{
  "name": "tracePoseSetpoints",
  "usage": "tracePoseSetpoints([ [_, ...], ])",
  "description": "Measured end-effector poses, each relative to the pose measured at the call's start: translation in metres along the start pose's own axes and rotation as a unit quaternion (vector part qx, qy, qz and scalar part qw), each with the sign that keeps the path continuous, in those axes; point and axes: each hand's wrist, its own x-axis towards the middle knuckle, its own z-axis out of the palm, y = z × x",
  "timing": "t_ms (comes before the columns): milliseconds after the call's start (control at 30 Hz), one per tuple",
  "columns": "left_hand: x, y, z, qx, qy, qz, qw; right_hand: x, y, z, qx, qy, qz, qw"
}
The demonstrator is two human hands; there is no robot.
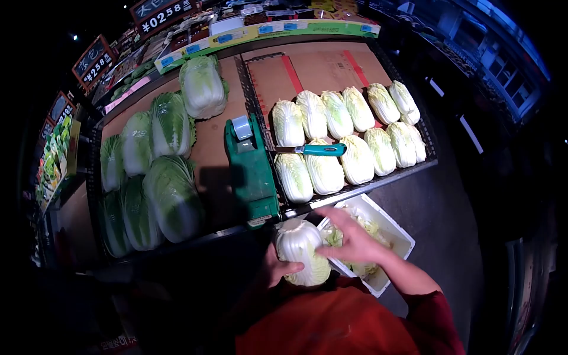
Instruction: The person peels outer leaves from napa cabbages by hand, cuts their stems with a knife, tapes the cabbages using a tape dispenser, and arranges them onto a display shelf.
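My left hand [280, 267] is wrapped round the side of a napa cabbage [300, 236], held in front of my body with its pale cut base facing up. Just right of it is my right hand [354, 238], slightly blurred, fingers apart; its thumb is close to the cabbage, and I cannot tell if it touches. Beyond the cabbage, a knife [322, 149] with a teal handle lies across trimmed napa cabbages [357, 160] set in two rows. A green tape dispenser [253, 168] with a roll on top stands left of them.
Larger, greener napa cabbages [171, 195] lie on the left half of the cardboard-lined stand [319, 65]. A white bin [397, 234] holding loose leaves sits below its front edge, partly behind my right arm. Price signs [158, 16] hang at the back left.
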Motion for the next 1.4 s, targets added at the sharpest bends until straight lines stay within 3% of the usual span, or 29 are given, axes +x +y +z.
tracePoseSetpoints([
  [167, 0.004, 0.036, -0.010, 0.033, -0.071, -0.006, 0.997, 0.106, 0.096, -0.005, -0.198, 0.183, -0.008, 0.963],
  [267, 0.023, 0.035, -0.014, 0.032, -0.070, -0.035, 0.996, 0.145, 0.134, 0.006, -0.332, 0.127, 0.068, 0.932],
  [333, 0.032, 0.033, -0.016, 0.028, -0.056, -0.055, 0.997, 0.154, 0.149, 0.008, -0.338, 0.103, 0.055, 0.934],
  [433, 0.035, 0.034, -0.018, 0.028, -0.045, -0.074, 0.996, 0.150, 0.142, 0.007, -0.331, 0.178, 0.032, 0.926],
  [533, 0.037, 0.032, -0.017, 0.029, -0.043, -0.085, 0.995, 0.137, 0.111, -0.022, -0.262, 0.204, 0.048, 0.942],
  [600, 0.038, 0.030, -0.014, 0.031, -0.050, -0.090, 0.994, 0.114, 0.094, -0.031, -0.016, 0.283, 0.040, 0.958],
  [633, 0.039, 0.028, -0.010, 0.032, -0.054, -0.091, 0.994, 0.099, 0.087, -0.035, 0.108, 0.316, 0.035, 0.942],
  [733, 0.038, 0.023, 0.000, 0.038, -0.071, -0.091, 0.993, 0.029, 0.060, -0.041, 0.417, 0.276, 0.196, 0.844],
  [800, 0.039, 0.020, 0.009, 0.042, -0.081, -0.092, 0.992, -0.025, 0.073, -0.015, 0.419, 0.258, 0.264, 0.830],
  [867, 0.038, 0.015, 0.017, 0.046, -0.090, -0.093, 0.991, -0.071, 0.064, 0.012, 0.488, 0.260, 0.404, 0.729],
  [967, 0.035, 0.008, 0.031, 0.052, -0.103, -0.098, 0.988, -0.129, 0.054, 0.042, 0.550, 0.252, 0.433, 0.668],
  [1133, 0.044, 0.000, 0.058, 0.075, -0.145, -0.099, 0.982, -0.185, 0.049, 0.055, 0.599, 0.294, 0.367, 0.648],
  [1400, 0.067, -0.011, 0.103, 0.099, -0.249, -0.136, 0.954, -0.219, 0.033, 0.029, 0.557, 0.352, 0.277, 0.700],
])
